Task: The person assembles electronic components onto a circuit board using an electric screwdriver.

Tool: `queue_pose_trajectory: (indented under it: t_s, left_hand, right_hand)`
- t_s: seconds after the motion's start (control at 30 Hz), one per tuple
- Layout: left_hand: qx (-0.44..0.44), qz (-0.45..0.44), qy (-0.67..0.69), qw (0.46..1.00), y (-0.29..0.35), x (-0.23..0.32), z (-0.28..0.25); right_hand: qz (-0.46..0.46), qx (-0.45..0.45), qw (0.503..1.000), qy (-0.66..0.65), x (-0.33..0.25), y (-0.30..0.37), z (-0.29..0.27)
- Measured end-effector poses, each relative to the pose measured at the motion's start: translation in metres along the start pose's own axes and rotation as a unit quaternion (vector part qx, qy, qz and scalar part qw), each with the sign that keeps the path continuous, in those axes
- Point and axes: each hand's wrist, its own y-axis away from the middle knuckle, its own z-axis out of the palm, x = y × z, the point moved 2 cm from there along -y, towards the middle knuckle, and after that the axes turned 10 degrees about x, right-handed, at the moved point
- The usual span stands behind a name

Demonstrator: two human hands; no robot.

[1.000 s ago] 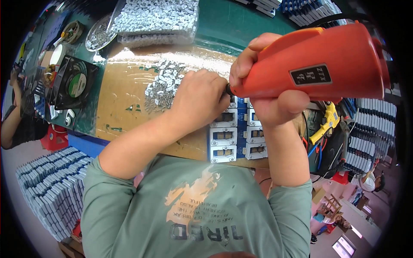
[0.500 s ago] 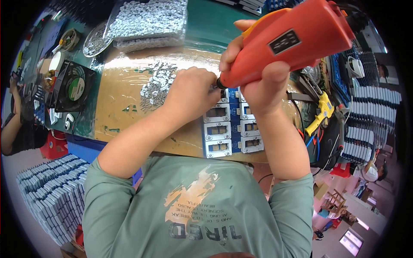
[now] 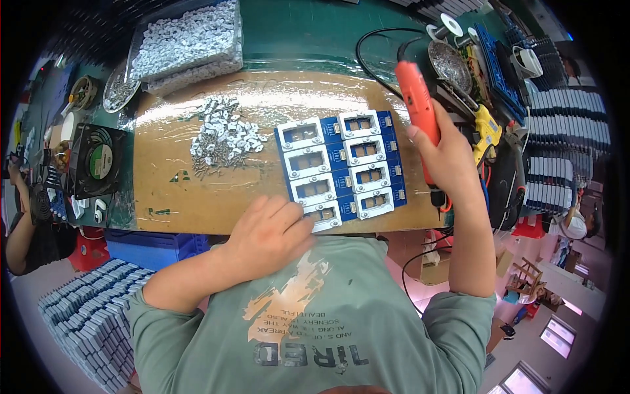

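A blue circuit board [image 3: 348,188] lies slightly turned on the worktop, carrying two rows of white rectangular frames [image 3: 306,161] fixed with screws. My left hand [image 3: 271,231] is at the board's near left corner, fingers curled over the edge there; its fingertips are hidden. In my right hand [image 3: 449,150] is a red electric screwdriver [image 3: 418,98], held upright just right of the board with its bit pointing down, apart from the frames. Left of the board is a loose pile of white plastic pieces and screws [image 3: 223,134].
A clear bin [image 3: 190,39] of white pieces stands at the back left. A black fan [image 3: 98,161] sits at the left. To the right are a yellow-handled tool [image 3: 485,131], a metal dish [image 3: 450,65] and stacked panels [image 3: 567,134]. The screwdriver's cable [image 3: 359,49] loops behind.
The screwdriver has left the board and swung right and down, bit now beyond the board's right edge. My left hand has come back toward me to the near corner. The board now sits turned.
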Motion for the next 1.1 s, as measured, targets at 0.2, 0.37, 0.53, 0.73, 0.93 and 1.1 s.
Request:
queue_pose_trajectory:
  t_s: [0.2,0.37,0.53,0.73,0.93,1.1]
  left_hand:
    - [0.004,0.004,0.007,1.000,-0.003,-0.004,-0.008]
    - [0.011,-0.157,0.160,0.974,-0.075,-0.040,-0.086]
    - [-0.011,-0.241,0.182,0.953,-0.155,-0.135,-0.118]
    - [0.023,-0.311,0.235,0.921,-0.190,-0.152,-0.101]
    - [0.011,-0.320,0.246,0.915,-0.191,-0.162,-0.099]
    - [0.038,-0.337,0.265,0.903,-0.192,-0.162,-0.092]
  right_hand:
    - [-0.027,0.023,0.986,0.166,0.015,0.017,0.017]
    - [-0.076,0.142,0.975,0.150,0.026,0.020,0.001]
    - [0.004,0.091,0.929,-0.358,0.007,-0.002,-0.001]
    - [0.033,0.075,0.886,-0.456,0.002,-0.022,0.002]
    - [0.050,0.063,0.866,-0.494,-0.001,-0.031,-0.006]
    - [0.070,0.061,0.860,-0.502,-0.006,-0.041,0.001]
